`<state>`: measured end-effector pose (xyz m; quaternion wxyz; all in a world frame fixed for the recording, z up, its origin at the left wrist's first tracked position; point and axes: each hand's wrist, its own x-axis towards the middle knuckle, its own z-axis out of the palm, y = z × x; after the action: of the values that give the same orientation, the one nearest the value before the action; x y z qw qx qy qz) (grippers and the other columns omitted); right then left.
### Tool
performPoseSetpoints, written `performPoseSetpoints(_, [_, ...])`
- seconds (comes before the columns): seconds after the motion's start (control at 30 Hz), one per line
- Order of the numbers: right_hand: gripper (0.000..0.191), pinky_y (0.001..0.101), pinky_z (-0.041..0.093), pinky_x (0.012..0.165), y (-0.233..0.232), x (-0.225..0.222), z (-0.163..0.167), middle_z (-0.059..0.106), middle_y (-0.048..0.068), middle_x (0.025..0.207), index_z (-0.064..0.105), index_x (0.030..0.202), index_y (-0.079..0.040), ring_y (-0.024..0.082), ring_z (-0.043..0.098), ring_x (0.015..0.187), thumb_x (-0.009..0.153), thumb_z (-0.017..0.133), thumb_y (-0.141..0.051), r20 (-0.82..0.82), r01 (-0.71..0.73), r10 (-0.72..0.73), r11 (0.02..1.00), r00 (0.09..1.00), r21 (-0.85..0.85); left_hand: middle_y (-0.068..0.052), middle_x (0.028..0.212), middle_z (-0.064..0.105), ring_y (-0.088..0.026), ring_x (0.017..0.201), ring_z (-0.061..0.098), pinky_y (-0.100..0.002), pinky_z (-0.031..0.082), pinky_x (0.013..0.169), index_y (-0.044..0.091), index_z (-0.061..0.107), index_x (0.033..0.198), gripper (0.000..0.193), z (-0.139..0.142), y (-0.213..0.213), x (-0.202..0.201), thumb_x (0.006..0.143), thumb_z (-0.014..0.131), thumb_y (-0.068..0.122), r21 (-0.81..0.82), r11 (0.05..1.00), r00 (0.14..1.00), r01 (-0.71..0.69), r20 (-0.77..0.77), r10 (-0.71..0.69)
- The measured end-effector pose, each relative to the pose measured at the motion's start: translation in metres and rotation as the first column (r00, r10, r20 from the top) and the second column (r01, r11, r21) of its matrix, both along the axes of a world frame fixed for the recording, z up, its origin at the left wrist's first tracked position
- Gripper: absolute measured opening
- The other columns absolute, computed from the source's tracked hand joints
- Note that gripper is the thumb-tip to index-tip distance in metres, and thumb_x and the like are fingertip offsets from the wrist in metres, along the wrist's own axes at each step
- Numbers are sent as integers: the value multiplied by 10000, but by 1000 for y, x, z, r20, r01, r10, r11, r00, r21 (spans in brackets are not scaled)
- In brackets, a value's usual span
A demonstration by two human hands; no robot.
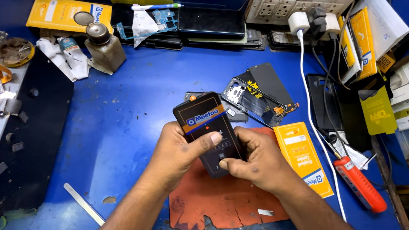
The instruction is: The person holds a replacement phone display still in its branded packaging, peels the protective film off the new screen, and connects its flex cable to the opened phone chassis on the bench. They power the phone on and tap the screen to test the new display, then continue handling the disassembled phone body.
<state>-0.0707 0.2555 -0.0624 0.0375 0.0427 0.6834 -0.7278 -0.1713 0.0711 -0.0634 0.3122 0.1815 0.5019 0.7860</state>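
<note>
I am working over the blue surface (111, 129), both hands holding a black phone-shaped panel with an orange band (209, 132) above the worn orange mat (222, 198), at scene centre, near side.

Left hand (176, 155): grip wrapping the panel's left edge, thumb pressing flat across its face. Right hand (259, 162): grip pinching the panel's near right corner, thumb tip on the lower face. Judgement: I am at the inspecting or peeling stage, the panel being lifted clear of the mat; the next move is likely calling for a fine thumb-edge pick at that near corner while the left hand is steadying.

Room, largest to smallest: open blue surface is lying to the left, between the mat and the black slab (27, 142). To the right it is tight: yellow packet (302, 158) just beside the mat, white cable (319, 139) beyond it, then the orange-handled tool (361, 190). Far side, a stripped phone frame (253, 100) is lying near the panel's top. A thin metal strip (84, 204) is lying near left.
</note>
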Motion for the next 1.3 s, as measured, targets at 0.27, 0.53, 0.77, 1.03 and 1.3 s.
performPoseSetpoints(0.27, [176, 296, 579, 806, 3, 1, 4, 708, 71, 968, 661, 1047, 45, 106, 670, 878, 892, 743, 26, 1, 108, -108, 992, 994, -61, -62, 960, 778, -108, 879, 710, -288, 586, 839, 5, 743, 1059, 207, 4, -1, -1, 897, 764, 131, 18, 993, 991, -120, -55, 121])
performPoseSetpoints(0.53, [139, 317, 566, 852, 6, -1, 3, 737, 106, 991, 709, 1053, 21, 143, 692, 902, 938, 694, -56, -45, 219, -239, 939, 970, -264, -78, 995, 773, -121, 919, 716, -301, 586, 870, 4, 733, 1076, 225, 9, -2, 0, 899, 770, 137, 65, 980, 982, -189, 24, 188])
performPoseSetpoints(0.77, [82, 320, 554, 871, 10, -1, 1, 708, 76, 980, 678, 987, -31, 136, 670, 916, 934, 735, -60, -25, 174, -201, 897, 979, -406, -70, 988, 785, -122, 910, 721, -297, 598, 848, 1, 746, 1105, 256, 9, -2, 9, 910, 758, 166, -31, 997, 995, -67, -71, 64])
performPoseSetpoints(1.03, [260, 317, 562, 841, 10, 0, 17, 690, 70, 1010, 563, 961, -96, 151, 676, 934, 877, 808, -109, -56, 132, -181, 863, 982, -488, -34, 1055, 759, -78, 963, 688, -273, 590, 853, 2, 682, 1228, 341, 8, 8, 23, 918, 741, 131, 9, 988, 982, 152, -118, -150])
performPoseSetpoints(1.3, [280, 326, 558, 878, 10, 1, 11, 646, 79, 1015, 559, 1002, -73, 168, 655, 965, 931, 819, -151, -144, 100, -211, 830, 967, -548, -43, 981, 760, -71, 878, 692, -261, 607, 769, -12, 700, 1165, 264, 6, 12, 27, 926, 724, 100, -59, 974, 962, 219, -154, -225])
